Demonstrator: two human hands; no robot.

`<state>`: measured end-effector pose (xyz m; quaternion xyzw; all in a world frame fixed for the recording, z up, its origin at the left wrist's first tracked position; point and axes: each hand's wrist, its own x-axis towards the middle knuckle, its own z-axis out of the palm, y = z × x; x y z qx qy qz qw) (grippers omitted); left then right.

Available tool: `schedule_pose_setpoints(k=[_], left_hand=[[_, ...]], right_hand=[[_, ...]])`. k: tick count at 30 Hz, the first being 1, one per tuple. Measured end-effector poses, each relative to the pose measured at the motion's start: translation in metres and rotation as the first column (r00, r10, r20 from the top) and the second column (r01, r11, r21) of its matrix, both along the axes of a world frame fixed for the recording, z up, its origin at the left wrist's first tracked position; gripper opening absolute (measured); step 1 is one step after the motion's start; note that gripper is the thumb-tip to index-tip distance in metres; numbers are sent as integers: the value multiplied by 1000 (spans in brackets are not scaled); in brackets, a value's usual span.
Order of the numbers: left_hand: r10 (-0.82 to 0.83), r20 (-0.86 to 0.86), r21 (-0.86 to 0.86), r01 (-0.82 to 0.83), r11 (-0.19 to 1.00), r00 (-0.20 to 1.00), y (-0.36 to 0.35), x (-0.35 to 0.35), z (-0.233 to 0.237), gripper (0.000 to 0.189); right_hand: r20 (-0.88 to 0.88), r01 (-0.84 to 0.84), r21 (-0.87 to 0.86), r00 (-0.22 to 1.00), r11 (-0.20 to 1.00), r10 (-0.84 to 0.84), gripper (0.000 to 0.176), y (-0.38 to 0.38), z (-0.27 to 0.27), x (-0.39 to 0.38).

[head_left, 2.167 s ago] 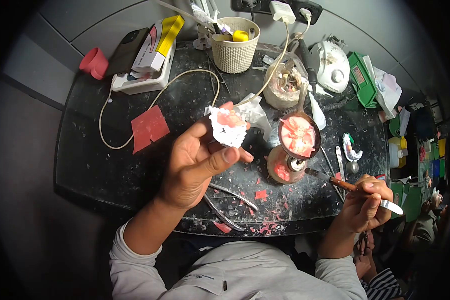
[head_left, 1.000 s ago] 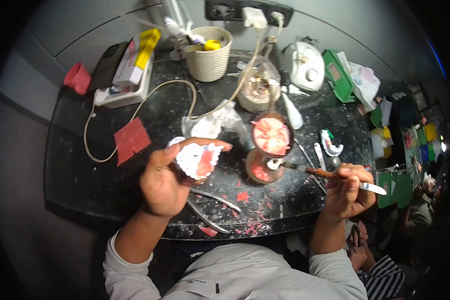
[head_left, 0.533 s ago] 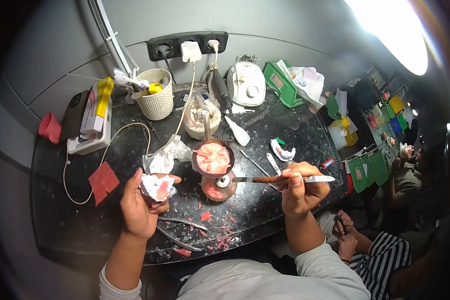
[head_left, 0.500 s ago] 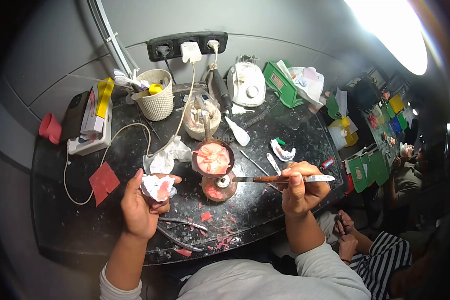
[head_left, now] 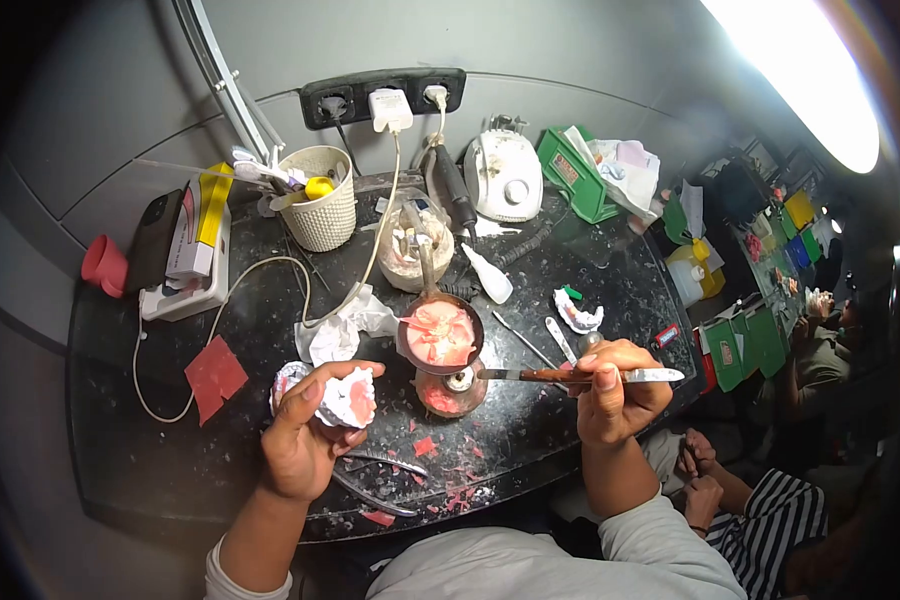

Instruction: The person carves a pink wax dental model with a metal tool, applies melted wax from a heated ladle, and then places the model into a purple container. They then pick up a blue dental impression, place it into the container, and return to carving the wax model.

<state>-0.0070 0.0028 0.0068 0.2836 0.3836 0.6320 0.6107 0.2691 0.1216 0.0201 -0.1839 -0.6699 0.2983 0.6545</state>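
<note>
Clamped in worker's left hand, white model, a gap left of the pan; pinched in the right hand, knife, tip near the burner; scraps near the front edge of the table

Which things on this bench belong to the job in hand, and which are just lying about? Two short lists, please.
Seemingly part of the job:
white cast with pink patch, in the left hand
brown-handled tool, in the right hand
pan holding pink material
glass burner, partly hidden by the pan

Apparently just lying about:
red cup
phone
green tray
woven basket
</note>
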Motion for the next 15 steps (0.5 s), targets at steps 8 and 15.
schedule_pose_setpoints(k=[8,15], left_hand=[[-52,-19,-4,52,999,998,-2,0,-2,61],[-122,-36,3,122,993,992,-3,-2,-2,56]], right_hand=[[-213,-181,-2,961,983,177,26,2,5,-3],[-45,18,-133,999,991,-25,21,10,3,-7]])
